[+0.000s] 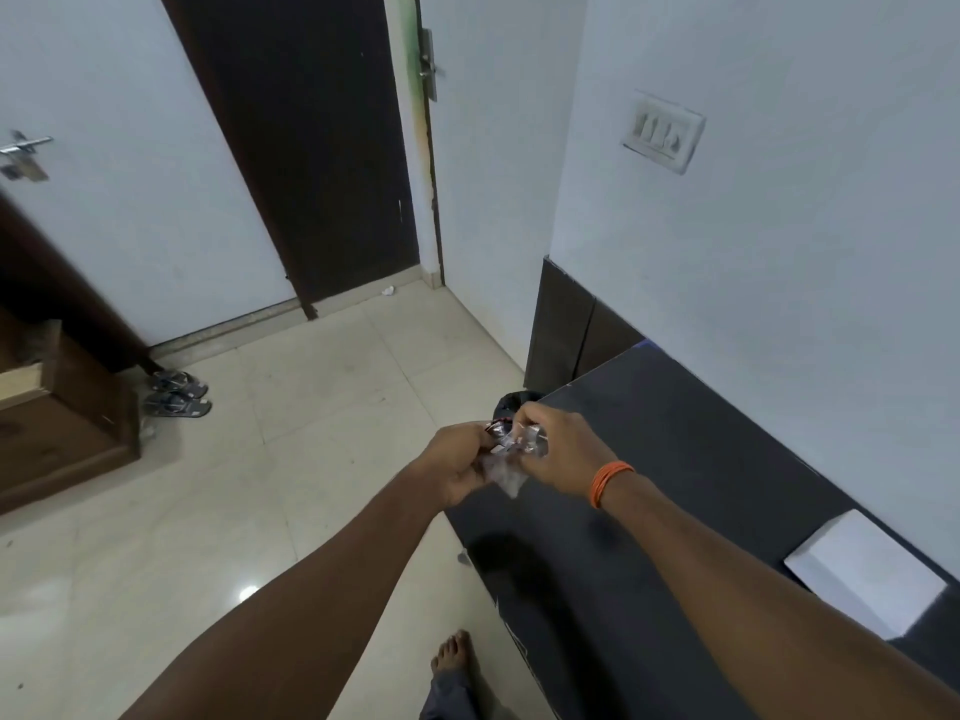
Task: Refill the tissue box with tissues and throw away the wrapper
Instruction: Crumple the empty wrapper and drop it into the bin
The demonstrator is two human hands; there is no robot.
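Overall, a pale tiled floor (322,407) fills the lower left of the view, bounded by light walls, a dark door (306,148) and a wooden cabinet (57,418) at the left edge. A dark table surface (675,491) runs along the right wall beneath a switch plate (664,133). On that surface, near the wall and well apart from the hands, lies a white tissue box (865,579). A round black bin (511,405) stands on the floor just beyond the table's far corner, partly hidden behind the hands. A pair of sandals (179,393) sits on the floor beside the cabinet.

Both arms reach forward and meet above the table's corner. The left hand (457,465) and right hand (563,452) each pinch the crumpled clear wrapper (511,454), fingers pressed closed on the plastic, which is bunched between them just short of the bin. An orange thread band (610,482) circles the right wrist. One bare foot (454,657) shows at the bottom edge.
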